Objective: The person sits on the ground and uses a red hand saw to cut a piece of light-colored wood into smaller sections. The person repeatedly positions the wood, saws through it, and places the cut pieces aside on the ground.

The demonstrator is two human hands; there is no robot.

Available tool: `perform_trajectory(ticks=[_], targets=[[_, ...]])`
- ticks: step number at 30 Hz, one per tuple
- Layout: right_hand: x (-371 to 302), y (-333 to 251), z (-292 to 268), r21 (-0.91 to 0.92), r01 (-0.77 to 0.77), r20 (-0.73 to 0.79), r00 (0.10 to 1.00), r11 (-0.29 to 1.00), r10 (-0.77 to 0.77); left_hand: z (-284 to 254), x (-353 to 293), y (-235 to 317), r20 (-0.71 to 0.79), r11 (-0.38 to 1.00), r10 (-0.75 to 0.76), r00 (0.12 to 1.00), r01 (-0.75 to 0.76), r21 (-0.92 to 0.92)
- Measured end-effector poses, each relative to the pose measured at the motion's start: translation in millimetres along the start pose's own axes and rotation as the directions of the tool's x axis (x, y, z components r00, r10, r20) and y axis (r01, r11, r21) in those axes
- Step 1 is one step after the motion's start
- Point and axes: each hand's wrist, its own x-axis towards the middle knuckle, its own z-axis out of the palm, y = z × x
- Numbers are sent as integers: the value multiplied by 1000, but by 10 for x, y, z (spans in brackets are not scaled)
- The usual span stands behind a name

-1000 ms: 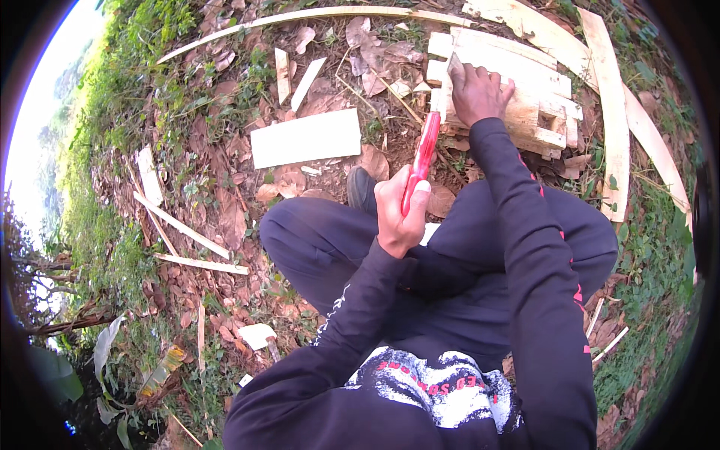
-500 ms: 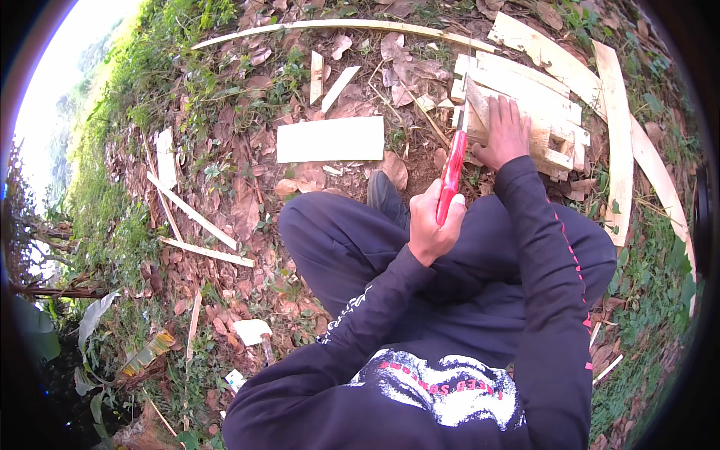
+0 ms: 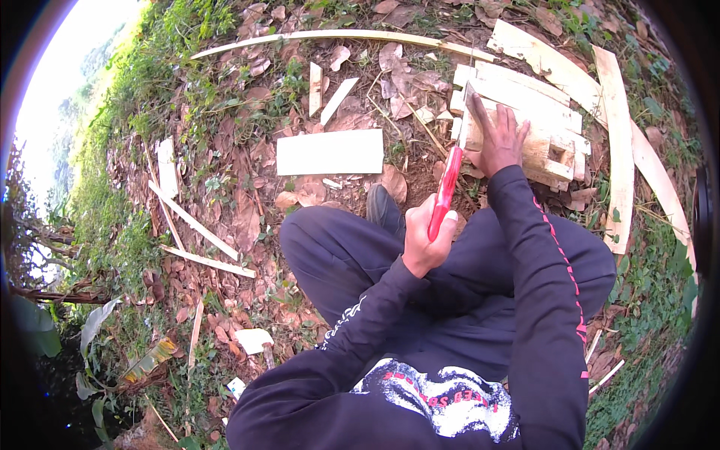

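Note:
My left hand [image 3: 429, 234] is closed around the red handle of a saw [image 3: 448, 184]. Its narrow blade points away from me and lies along the left end of a stack of pale wood pieces [image 3: 540, 105]. On top of that stack my right hand [image 3: 498, 141] rests with fingers spread, close to the blade. A loose-looking wood piece [image 3: 474, 131] lies under its fingers, partly hidden. At the stack's right side, a squarish notch shows in one piece.
A flat pale board [image 3: 330, 153] lies on leaf-strewn ground left of the stack. Two short strips [image 3: 316, 88] sit beyond it, and a long thin strip [image 3: 345, 35] curves across the far side. Long planks [image 3: 616, 150] flank the right. My crossed legs [image 3: 337, 255] are near the stack.
The whole view has shifted slightly. My right hand has slid a little left on the wood, its fingers wider apart. The saw stays in my left hand, at nearly the same spot.

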Motion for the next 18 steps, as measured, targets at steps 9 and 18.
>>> perform_trajectory(ticks=[9, 18], targets=[[69, 20, -105, 29, 15, 141, 990, 999, -19, -73, 104, -24, -2, 1000, -21, 1000, 21, 2], [117, 215, 160, 141, 93, -8, 996, 986, -93, -89, 124, 24, -8, 999, -28, 1000, 28, -14]])
